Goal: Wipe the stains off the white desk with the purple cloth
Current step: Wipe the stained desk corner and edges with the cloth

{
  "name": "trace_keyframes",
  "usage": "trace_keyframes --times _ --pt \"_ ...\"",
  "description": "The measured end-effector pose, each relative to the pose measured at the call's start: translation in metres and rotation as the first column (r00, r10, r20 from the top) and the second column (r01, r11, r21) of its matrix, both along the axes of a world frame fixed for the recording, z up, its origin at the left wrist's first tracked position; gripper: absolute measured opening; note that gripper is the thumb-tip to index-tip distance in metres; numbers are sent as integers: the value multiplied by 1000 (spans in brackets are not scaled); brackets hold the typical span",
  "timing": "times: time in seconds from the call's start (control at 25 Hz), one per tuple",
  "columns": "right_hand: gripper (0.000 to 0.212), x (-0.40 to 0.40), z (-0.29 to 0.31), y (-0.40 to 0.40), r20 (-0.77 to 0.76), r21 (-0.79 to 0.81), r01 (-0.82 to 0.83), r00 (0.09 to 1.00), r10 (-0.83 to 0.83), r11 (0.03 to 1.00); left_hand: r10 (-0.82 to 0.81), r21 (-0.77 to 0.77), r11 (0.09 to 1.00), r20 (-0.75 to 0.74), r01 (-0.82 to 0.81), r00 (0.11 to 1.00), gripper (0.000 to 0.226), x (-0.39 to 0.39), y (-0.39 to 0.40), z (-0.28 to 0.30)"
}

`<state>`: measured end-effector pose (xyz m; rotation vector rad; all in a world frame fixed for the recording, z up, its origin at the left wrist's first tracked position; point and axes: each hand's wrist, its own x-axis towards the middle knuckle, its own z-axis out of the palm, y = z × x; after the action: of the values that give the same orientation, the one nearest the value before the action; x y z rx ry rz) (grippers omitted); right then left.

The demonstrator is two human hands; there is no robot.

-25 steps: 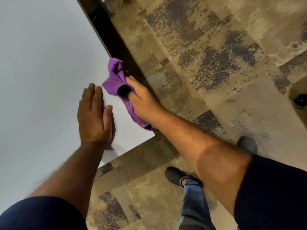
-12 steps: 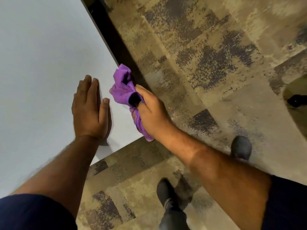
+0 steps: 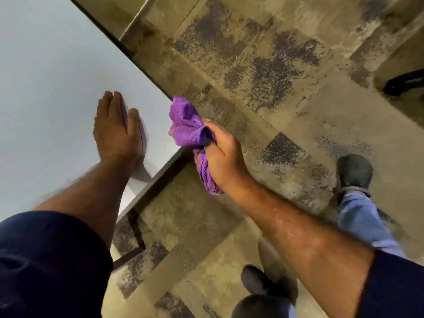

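Your left hand (image 3: 117, 131) lies flat near the white desk's (image 3: 46, 88) corner, fingers pressed together. Your right hand (image 3: 221, 154) squeezes the purple cloth (image 3: 187, 128) just past the desk's edge.

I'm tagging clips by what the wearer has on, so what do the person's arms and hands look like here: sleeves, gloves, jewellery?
Both arms wear short dark navy sleeves that end above the elbow, leaving the forearms bare. The left hand and right hand are bare too: no gloves, and no watch, ring or bracelet shows on either wrist or on the fingers in view.
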<state>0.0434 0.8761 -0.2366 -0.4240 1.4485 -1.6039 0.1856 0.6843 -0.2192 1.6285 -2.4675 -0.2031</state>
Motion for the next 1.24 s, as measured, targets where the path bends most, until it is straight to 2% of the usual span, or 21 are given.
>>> trace_keyframes --times 0.12,0.2,0.28,0.36,0.44,0.56,0.64,0.72,0.76,0.8,0.88,0.96,1.24 --pt "30 6 -15 11 311 -61 222 931 -193 973 1 -8 1000 13 -1 1000 64 -4 5 -3" --pt "28 9 -35 16 497 -28 389 805 -325 921 6 1 1000 -20 -6 1000 64 1 4 -8" --pt "35 21 -57 24 695 -43 475 647 -315 879 10 6 1000 -58 -10 998 64 3 -1 -12" --pt "34 39 -71 30 769 -67 523 569 -289 850 28 -4 1000 -67 -29 997 64 4 -3 -12" --pt "31 59 -78 33 784 -84 565 546 -296 821 30 3 1000 -81 -30 996 63 1 -2 -13" --pt "28 73 -80 31 736 -192 587 616 -280 786 17 9 1000 -105 -16 994 63 1 -1 -14" --pt "27 68 -81 25 662 -214 592 673 -330 777 20 2 1000 -119 -20 993 62 2 -1 -13" --pt "39 59 -80 16 407 -234 511 824 -394 827 30 -16 999 -119 -32 992 61 2 -1 -15" --pt "46 59 -77 10 218 -233 428 898 -382 873 31 -19 999 -118 -33 993 61 0 -2 -16" --pt "52 64 -70 4 43 -226 354 934 -354 908 28 -20 999 -117 -31 993 62 -1 -4 -17" --pt "58 81 -51 -2 -100 -187 318 935 -340 930 16 -22 1000 -125 -19 992 63 0 -8 -17" --pt "56 98 -41 -6 -177 -148 382 897 -405 912 6 -31 999 -141 -10 990 63 2 -9 -17" --pt "51 120 -53 -7 -254 -142 428 856 -451 893 -20 -39 999 -137 15 990 61 3 -7 -16"
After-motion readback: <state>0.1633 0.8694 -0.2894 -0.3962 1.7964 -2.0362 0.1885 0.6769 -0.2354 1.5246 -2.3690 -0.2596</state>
